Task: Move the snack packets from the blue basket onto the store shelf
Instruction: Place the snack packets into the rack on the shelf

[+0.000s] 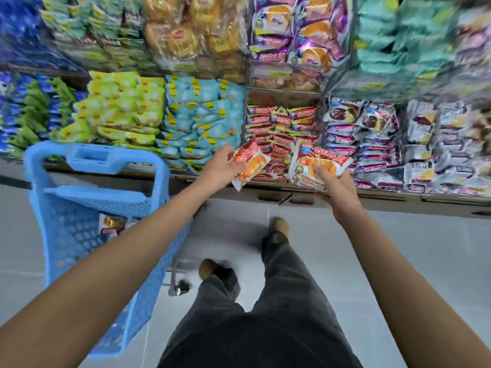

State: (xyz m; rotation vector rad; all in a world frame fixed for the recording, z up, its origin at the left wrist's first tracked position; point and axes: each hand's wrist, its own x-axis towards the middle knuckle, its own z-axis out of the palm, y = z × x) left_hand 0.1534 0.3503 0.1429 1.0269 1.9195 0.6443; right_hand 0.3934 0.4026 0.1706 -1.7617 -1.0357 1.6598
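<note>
My left hand (221, 168) grips a red and orange snack packet (252, 163), held tilted in front of the low shelf. My right hand (336, 188) holds a second, larger packet of the same kind (318, 162) just to the right of it. Both packets hang right before the stack of matching red packets (279, 123) on the shelf (372, 195). The blue basket (87, 208) stands on wheels at my left, with a packet (113, 224) showing inside, partly hidden by my left forearm.
Yellow packets (119, 112) and light blue packets (202, 120) fill the shelf to the left of the red stack; white and purple packets (385, 139) lie to the right. An upper shelf holds bread bags (191, 33). My legs and shoes stand on the grey tiled floor (425, 248).
</note>
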